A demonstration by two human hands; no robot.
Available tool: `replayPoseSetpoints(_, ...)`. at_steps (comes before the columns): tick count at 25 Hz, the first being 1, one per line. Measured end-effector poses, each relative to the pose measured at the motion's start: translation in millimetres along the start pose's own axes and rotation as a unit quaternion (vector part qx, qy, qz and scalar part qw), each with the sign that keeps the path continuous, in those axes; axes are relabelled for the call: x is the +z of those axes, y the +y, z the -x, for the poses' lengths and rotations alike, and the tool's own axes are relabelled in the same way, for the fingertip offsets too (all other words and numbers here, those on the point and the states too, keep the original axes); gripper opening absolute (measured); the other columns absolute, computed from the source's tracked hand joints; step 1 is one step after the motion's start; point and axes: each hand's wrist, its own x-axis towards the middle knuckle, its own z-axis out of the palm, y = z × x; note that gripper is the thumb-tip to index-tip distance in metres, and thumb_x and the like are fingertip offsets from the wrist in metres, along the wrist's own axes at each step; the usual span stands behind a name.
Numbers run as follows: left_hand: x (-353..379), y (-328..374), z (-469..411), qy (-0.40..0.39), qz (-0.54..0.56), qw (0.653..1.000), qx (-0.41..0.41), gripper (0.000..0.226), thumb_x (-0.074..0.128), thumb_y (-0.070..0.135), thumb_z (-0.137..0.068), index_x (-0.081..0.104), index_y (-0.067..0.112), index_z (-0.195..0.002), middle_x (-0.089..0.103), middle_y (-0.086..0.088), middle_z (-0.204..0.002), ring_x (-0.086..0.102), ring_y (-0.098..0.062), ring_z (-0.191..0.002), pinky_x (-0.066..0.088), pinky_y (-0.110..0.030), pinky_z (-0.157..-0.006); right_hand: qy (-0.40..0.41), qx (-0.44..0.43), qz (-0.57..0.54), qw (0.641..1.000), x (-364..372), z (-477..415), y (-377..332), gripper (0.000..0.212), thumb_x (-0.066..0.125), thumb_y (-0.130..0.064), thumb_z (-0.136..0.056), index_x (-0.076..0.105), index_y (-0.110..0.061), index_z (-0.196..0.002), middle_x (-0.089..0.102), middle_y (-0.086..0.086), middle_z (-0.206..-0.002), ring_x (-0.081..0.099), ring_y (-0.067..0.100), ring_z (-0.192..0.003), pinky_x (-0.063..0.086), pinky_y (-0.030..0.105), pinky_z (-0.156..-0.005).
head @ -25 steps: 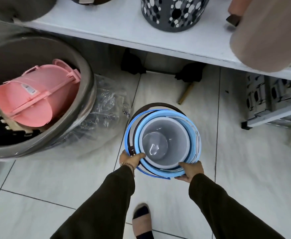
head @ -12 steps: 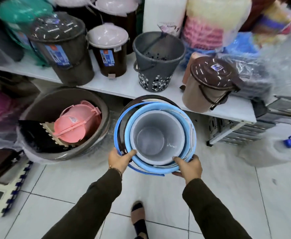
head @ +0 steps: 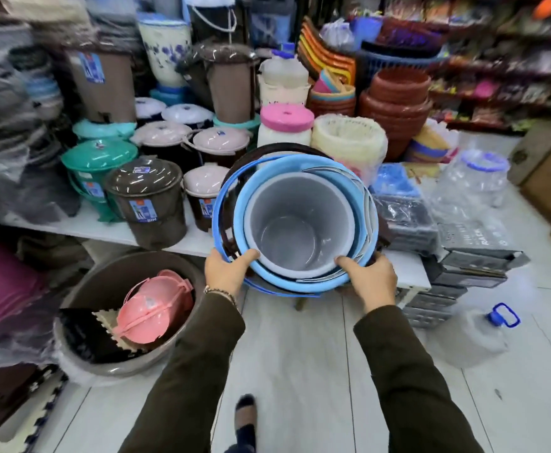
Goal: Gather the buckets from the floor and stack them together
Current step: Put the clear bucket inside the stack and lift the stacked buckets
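A nested stack of buckets [head: 297,220] hangs in the air in front of me, above the low white shelf's edge. A grey bucket sits innermost, light blue ones surround it, and a dark brown one is outermost, with blue handles looping on the left. My left hand [head: 226,273] grips the near left rim, thumb inside. My right hand [head: 370,277] grips the near right rim, thumb inside too. I look straight down into the stack's empty inside.
A white shelf [head: 81,225] carries lidded brown, teal and pink bins. Below left, a big grey tub [head: 81,358] holds a pink bucket [head: 154,310] and foam mats. A clear jug with blue handle [head: 476,338] lies on the tiled floor at right, beside stacked boxes [head: 463,266].
The stack has been lifted from the floor to shelf height with both hands still on it. My view has tilted up from the floor to the stocked shelves.
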Motion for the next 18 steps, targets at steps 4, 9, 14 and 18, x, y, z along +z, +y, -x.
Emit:
replayPoseSetpoints(4,37,47,-77,-0.007,0.007,1.000,0.023,0.034,0.089,0.018,-0.058,0.061,0.012,-0.078,0.071,-0.011,-0.083,0.070,-0.029,-0.082,0.058,-0.041,-0.079,0.007,-0.056,0.007,0.998,24,-61,-59,0.035,0.080,-0.028,-0.071,0.064,-0.011,-0.098,0.069,0.005,-0.090,0.065,0.024,-0.085,0.045,0.026,-0.072)
replayPoseSetpoints(9,88,90,-200,-0.014,0.001,1.000,0.021,0.033,0.085,0.012,-0.069,0.053,0.012,-0.078,0.060,-0.008,-0.081,0.059,-0.022,-0.079,0.052,-0.037,-0.080,0.016,-0.052,0.018,0.998,96,-178,-114,0.039,0.079,-0.028,-0.075,0.067,-0.007,-0.104,0.067,0.007,-0.093,0.059,0.023,-0.077,0.042,0.022,-0.068)
replayPoseSetpoints(14,121,60,-330,-0.038,-0.046,0.998,-0.026,0.052,0.089,0.034,-0.057,0.071,0.003,-0.094,0.076,-0.018,-0.098,0.072,-0.033,-0.095,0.057,-0.051,-0.089,0.023,-0.010,0.060,0.998,175,-274,-118,0.041,0.078,-0.031,-0.076,0.069,-0.001,-0.102,0.069,0.016,-0.097,0.064,0.030,-0.092,0.041,0.027,-0.075)
replayPoseSetpoints(18,133,15,-391,-0.059,-0.105,0.987,-0.102,0.057,0.086,0.038,-0.063,0.070,0.004,-0.106,0.074,-0.015,-0.108,0.069,-0.031,-0.103,0.053,-0.048,-0.096,-0.012,0.072,0.099,0.992,228,-323,-87,0.045,0.079,-0.037,-0.073,0.068,-0.001,-0.097,0.069,0.011,-0.088,0.067,0.027,-0.081,0.054,0.028,-0.059)
